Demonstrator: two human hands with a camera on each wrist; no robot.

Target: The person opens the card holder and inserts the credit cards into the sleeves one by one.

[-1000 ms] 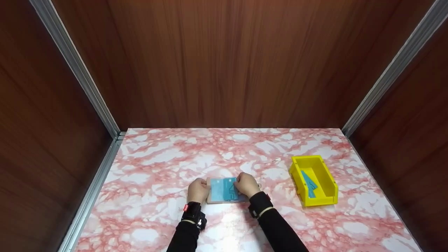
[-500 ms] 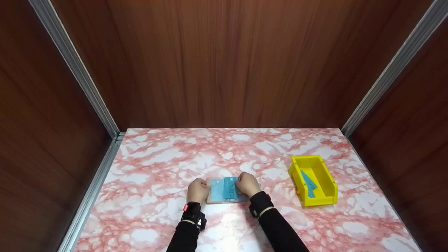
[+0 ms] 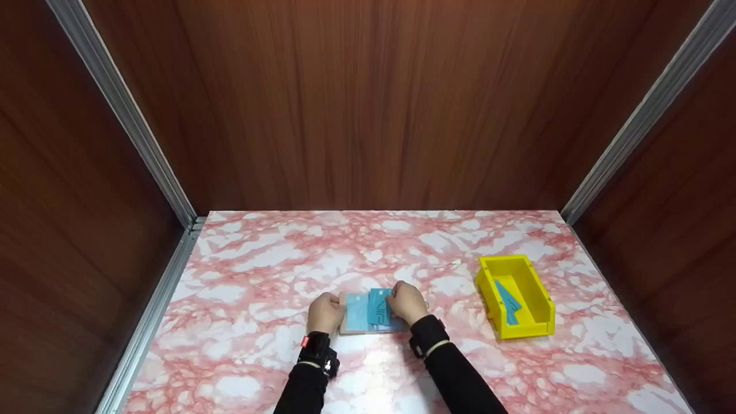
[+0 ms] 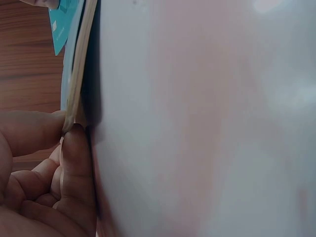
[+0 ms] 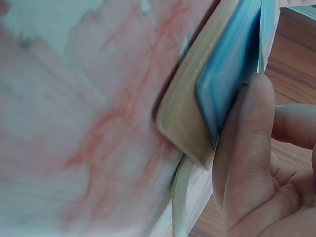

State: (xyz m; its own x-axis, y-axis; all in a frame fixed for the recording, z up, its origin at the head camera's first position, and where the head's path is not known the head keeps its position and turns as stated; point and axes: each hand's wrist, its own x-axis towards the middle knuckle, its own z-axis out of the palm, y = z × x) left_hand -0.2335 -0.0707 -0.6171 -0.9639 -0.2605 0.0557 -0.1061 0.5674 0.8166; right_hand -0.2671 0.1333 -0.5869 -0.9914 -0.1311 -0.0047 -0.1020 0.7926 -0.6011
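Note:
An open tan card holder [image 3: 357,332] with clear pale-blue sleeves lies on the table between the two hands. My left hand [image 3: 325,313] pinches its left edge between thumb and finger, as the left wrist view shows at the layered edge [image 4: 81,66]. A blue card [image 3: 378,309] with dark "VIP" lettering stands partly above the holder's far edge. My right hand [image 3: 409,302] pinches that card by its right side. In the right wrist view, the fingertips hide part of the thin card, and the holder's stitched corner [image 5: 180,111] and pale strap [image 5: 180,190] show beside them.
A yellow open-front bin [image 3: 540,293] stands to the right, with blue cards [image 3: 507,300] inside. The table [image 3: 259,270] has a red and white marbled top. Brown wood-grain panels [image 3: 368,103] with metal corner posts close in the back and sides.
The VIP card has slid slightly away from me and to the right, rising past the holder's far edge. My right hand has shifted a little with it; the left hand stays put.

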